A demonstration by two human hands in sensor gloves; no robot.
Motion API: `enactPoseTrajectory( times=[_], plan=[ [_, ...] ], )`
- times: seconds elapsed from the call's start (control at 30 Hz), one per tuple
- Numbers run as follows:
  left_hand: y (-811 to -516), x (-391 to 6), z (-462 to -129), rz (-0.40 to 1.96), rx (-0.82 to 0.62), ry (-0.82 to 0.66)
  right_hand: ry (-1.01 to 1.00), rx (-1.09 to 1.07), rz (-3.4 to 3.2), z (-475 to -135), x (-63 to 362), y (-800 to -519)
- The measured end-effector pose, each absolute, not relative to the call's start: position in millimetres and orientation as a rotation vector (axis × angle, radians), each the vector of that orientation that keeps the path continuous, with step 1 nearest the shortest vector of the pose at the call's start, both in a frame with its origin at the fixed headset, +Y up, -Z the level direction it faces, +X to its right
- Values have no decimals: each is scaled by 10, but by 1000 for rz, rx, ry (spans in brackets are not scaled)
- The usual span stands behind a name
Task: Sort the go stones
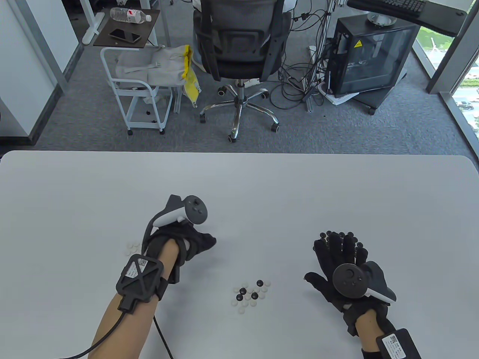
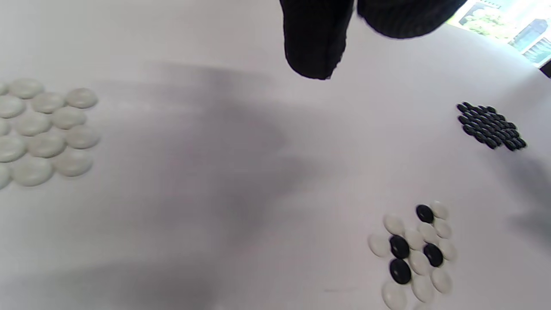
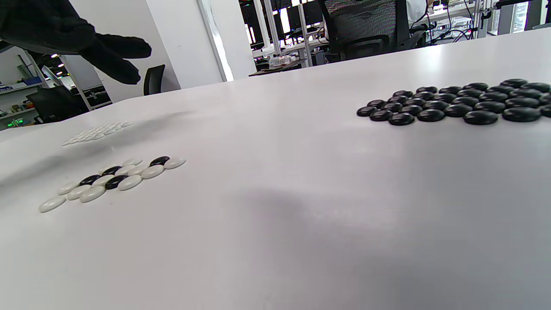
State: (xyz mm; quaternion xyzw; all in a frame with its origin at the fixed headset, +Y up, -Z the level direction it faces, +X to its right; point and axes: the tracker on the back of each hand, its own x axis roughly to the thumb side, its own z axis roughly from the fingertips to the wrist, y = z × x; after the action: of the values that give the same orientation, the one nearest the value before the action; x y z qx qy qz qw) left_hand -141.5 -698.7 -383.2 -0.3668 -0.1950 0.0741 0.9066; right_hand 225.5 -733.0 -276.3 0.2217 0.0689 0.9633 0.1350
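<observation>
Step in hand, as judged: sorting is well along. Three groups lie on the table: a white pile at left, a black pile at right, and a mixed cluster between them, nearer the person. The cluster holds four black stones among approx. a dozen white; exact white count is unclear.

Left hand: positioned above the table just right of the white pile, apart from the mixed cluster. In the table view its fingers look drawn together with the tips pointing right; the left wrist view shows only two dark fingertips at the top edge, clear of the surface. Whether a stone is pinched between them cannot be told.

Right hand: fingers spread and straight, palm down, directly over the black pile. No grip on anything visible. Contact with the stones vs. hovering: cannot be told, since the hand covers most of the pile in the table view and does not appear in its own wrist view.

Next move, as judged: a hand goes to the mixed cluster and takes one stone. Req.: a fine pinch on a single stone w/o dragging its neighbours, which lie touching. The black ones sit inside the white ones, so approach from above is prob. cleaner than from the side.

Hidden or unclear:
- White pile: mostly behind the left forearm in the table view; cut off at the left edge in the left wrist view.
- Black pile: runs off the right edge in the right wrist view.
- Left palm contents: not visible in any view.
</observation>
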Motion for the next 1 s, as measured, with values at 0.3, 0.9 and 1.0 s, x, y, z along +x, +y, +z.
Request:
enactPoseTrajectory(
  times=[0.3, 0.9, 1.0],
  plan=[
    [-7190, -465, -3409, -13, -793, -700, 202, 644, 2791, -2767, 2256, -7335],
    [-7687, -657, -3964, 101, -876, -427, 203, 652, 2788, -2763, 2252, -7334],
    [-7672, -1052, -4109, 170, -882, -299, 198, 651, 2786, -2762, 2258, -7330]
  ],
)
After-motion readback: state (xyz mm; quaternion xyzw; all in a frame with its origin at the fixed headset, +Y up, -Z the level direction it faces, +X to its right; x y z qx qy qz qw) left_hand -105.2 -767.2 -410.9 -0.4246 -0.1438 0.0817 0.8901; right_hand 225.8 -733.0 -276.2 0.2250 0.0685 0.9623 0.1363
